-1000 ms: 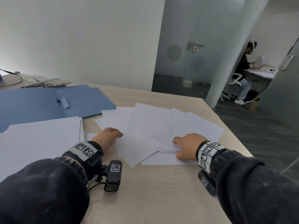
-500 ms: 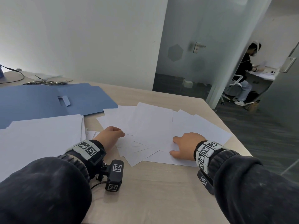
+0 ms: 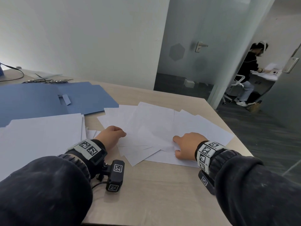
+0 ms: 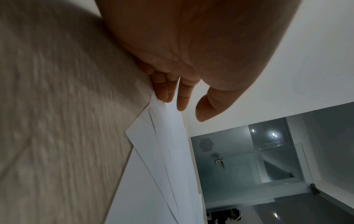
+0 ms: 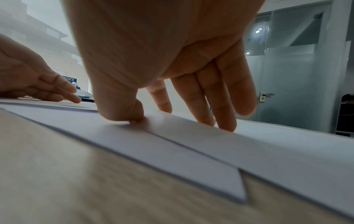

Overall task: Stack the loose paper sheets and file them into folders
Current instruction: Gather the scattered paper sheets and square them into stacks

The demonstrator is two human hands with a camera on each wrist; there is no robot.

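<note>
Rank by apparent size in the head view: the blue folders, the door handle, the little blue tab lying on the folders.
1. blue folders, by far the largest.
2 and 3. little blue tab and door handle look alike; the handle is farther away, so no ranking.

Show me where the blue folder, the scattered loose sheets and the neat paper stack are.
blue folder [image 3: 40, 101]: head view, its flat cover.
loose sheets [image 3: 154, 126]: head view, the middle of the top sheet.
paper stack [image 3: 40, 136]: head view, its top sheet.
</note>
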